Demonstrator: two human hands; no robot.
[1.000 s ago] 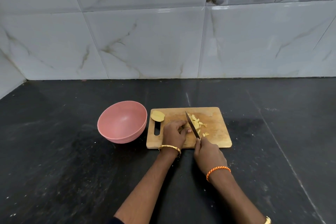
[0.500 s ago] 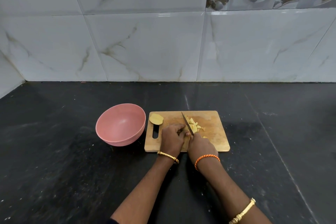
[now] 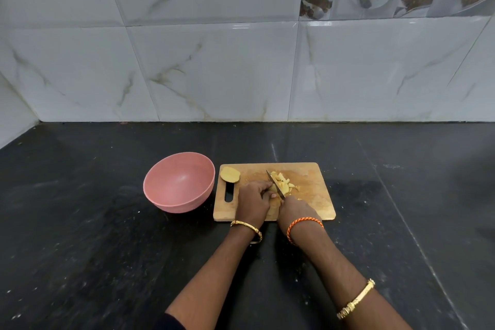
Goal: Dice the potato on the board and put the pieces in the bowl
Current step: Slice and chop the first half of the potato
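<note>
Since the frame half a second earlier, the knife (image 3: 275,184) has shifted slightly and the right hand (image 3: 296,209) sits a little further right; the bowl and board are unmoved. The left hand (image 3: 254,202) is curled closed on the uncut potato piece (image 3: 273,190), pinning it to the wooden board (image 3: 308,195). The right hand is closed around the knife handle. The blade runs front to back, its tip pointing away from the person, just right of the left fingertips. Pale yellow diced pieces (image 3: 284,182) lie immediately right of the blade. A smooth-cut potato half (image 3: 229,175) rests at the board's far-left corner, nearest the matte pink bowl (image 3: 179,182), which holds nothing, on the dark speckled surface (image 3: 80,222).
</note>
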